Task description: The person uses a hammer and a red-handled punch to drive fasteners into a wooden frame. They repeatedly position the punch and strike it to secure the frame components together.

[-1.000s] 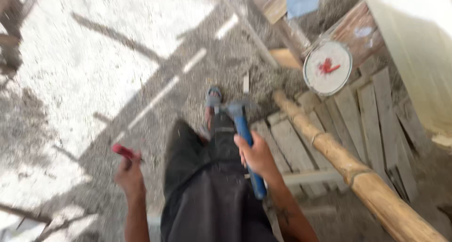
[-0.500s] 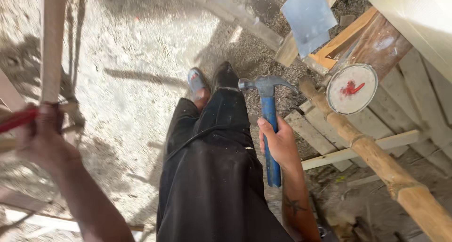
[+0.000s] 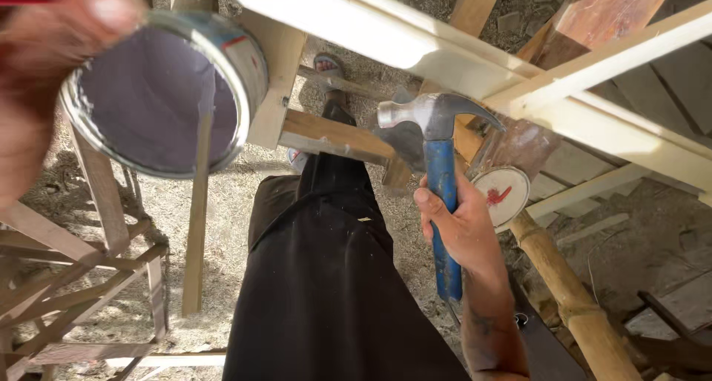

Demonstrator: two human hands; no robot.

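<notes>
The right hand [image 3: 463,229] is wrapped closed around the blue handle of a claw hammer [image 3: 439,173], gripping it about midway, with the steel head up and forward of the knuckles, just under a pale wooden rail [image 3: 475,62] that crosses above it. The left hand [image 3: 41,77] is up near the camera, blurred, its fingers closed on the rim of an open round tin can [image 3: 159,92] whose dark inside faces the lens. Between the hands hang the person's black trousers [image 3: 334,277]. Just right of the hammer hand lies a bamboo pole [image 3: 571,299] with a white round lid [image 3: 504,196] beside it. For control, a grip lower on the handle would likely give a cleaner swing, and keeping the can level and clear of the hammer's arc seems wise.
</notes>
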